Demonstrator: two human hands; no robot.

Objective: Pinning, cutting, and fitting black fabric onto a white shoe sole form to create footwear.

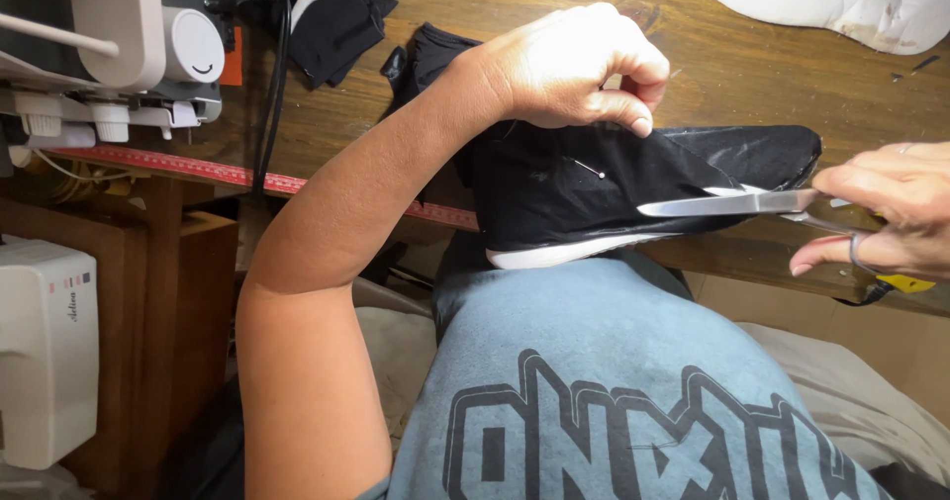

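The left hand (569, 65) pinches the black fabric (614, 188) with pressed fingers on the table (752, 55), while the right hand (886, 213), fingers curled through the handles, holds scissors (732, 203) against it.

A dark wooden table (752, 65) carried black fabric (614, 188) overhanging its near edge. A red measuring tape (198, 171) ran along that edge. White foam pieces (831, 0) lay at the far right corner, a white machine (119, 45) at the left.

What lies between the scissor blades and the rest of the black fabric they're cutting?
One thing does: a pin stuck in the black fabric, left of the scissors tip and below the left hand. Otherwise the cloth between looks bare. The right hand holds the scissors at the fabric's right edge.
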